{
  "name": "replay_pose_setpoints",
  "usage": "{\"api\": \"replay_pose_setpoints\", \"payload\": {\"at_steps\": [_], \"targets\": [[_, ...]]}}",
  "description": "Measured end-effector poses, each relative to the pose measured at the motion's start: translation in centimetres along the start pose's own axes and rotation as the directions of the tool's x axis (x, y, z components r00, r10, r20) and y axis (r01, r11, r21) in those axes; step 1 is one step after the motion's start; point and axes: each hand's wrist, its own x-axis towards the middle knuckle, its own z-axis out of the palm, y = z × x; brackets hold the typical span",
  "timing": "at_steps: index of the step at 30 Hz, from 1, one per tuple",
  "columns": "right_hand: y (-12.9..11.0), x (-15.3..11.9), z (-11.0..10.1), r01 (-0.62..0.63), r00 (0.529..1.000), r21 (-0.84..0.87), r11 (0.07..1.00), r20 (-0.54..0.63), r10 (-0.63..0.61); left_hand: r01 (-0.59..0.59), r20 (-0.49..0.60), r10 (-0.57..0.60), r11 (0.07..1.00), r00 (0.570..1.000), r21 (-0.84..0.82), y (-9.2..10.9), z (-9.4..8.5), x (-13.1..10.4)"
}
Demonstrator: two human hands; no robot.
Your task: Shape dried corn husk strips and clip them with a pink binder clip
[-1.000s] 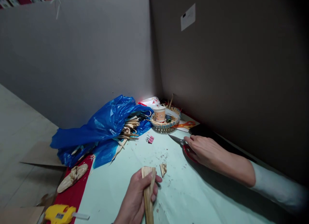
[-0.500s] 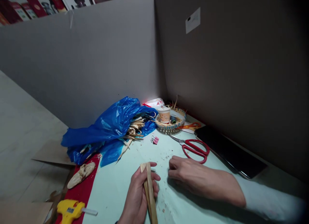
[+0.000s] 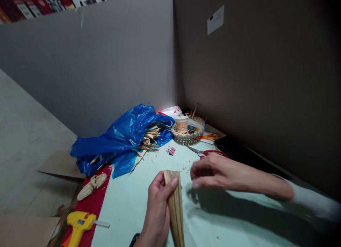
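You see dim light, brightest in the far corner. Your right hand (image 3: 213,172) is motion-blurred and casts a dark shadow. Edges curve and darken rightward.

Right hand (image 3: 213,174) left scissors (image 3: 210,152) (now lifted).

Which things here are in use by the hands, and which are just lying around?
In use:
- left hand gripping the folded dried-leaf strip
- right hand hovering beside it, blurred, holding nothing visible

Lying about:
- red scissors
- blue plastic bag of leaf strips
- woven basket with paper cup
- pink binder clip
- yellow glue gun
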Motion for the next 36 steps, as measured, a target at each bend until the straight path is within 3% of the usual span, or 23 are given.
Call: {"api": "replay_pose_setpoints", "payload": {"at_steps": [3, 6, 10, 14, 20, 23, 28, 31, 36], "targets": [[0.7, 3.0, 1.8, 0.002, 1.000, 0.052, 0.999, 0.011, -0.003, -0.088, -0.013, 0.087, 0.995, 0.996, -0.047, 0.2, 0.8, 0.2], [1.7, 4.5, 3.1, 0.025, 1.000, 0.264, 0.964, -0.011, -0.023, -0.116, -0.039, 0.113, 0.992, 0.993, -0.059, 0.6, 0.8, 1.1], [2.8, 5.1, 3.1, -0.025, 0.999, 0.495, 0.868, -0.018, 0.039, -0.120, -0.043, 0.118, 0.992, 0.992, -0.037, 1.1, 0.1, 2.4], [3.6, 5.1, 2.8, -0.041, 0.990, 0.611, 0.791, -0.084, 0.116, -0.105, -0.043, 0.110, 0.988, 0.993, 0.110, 1.2, -0.7, 3.2], [4.4, 4.9, 4.4, -0.056, 0.967, 0.610, 0.790, -0.164, 0.196, -0.135, -0.114, 0.178, 0.939, 0.977, 0.316, 1.0, -1.2, 3.6], [4.5, 4.8, 5.6, -0.088, 0.977, 0.615, 0.784, -0.099, 0.188, -0.176, -0.159, 0.232, 0.936, 0.960, 0.303, 1.0, -0.9, 3.6], [4.1, 4.7, 5.8, -0.073, 0.995, 0.517, 0.853, -0.018, 0.097, -0.257, -0.118, 0.299, 0.924, 0.947, 0.282, 1.1, -0.5, 3.3], [4.1, 4.7, 5.6, -0.118, 0.989, 0.539, 0.834, -0.013, 0.148, -0.300, -0.111, 0.358, 0.887, 0.927, 0.352, 1.2, -0.5, 3.1], [4.5, 4.7, 6.6, -0.157, 0.955, 0.560, 0.813, -0.125, 0.270, -0.313, -0.135, 0.421, 0.820, 0.897, 0.478, 0.7, -0.7, 3.3]]}}
